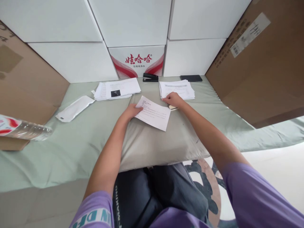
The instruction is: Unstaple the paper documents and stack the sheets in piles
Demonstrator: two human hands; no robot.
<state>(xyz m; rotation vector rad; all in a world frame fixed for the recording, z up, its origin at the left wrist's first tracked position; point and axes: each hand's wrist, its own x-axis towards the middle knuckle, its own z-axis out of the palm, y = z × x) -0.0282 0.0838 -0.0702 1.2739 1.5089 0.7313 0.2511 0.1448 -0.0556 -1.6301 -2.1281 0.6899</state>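
A: Where is the printed sheet (154,113)?
B: In front of the black stapler (150,77). The left hand (132,111) pins its edge; the right hand (173,99) rests flat on the paper stack (177,88).
A: How would it handle?
B: Likely light and floppy; lift by an edge.

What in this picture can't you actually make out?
Head view only:
- Print on the single sheet under the left hand: too small to read.
- Pale object beneath the right hand: mostly covered by the hand.
- Plastic bottle: cut off by the left edge.
- Label on the brown box: too small.
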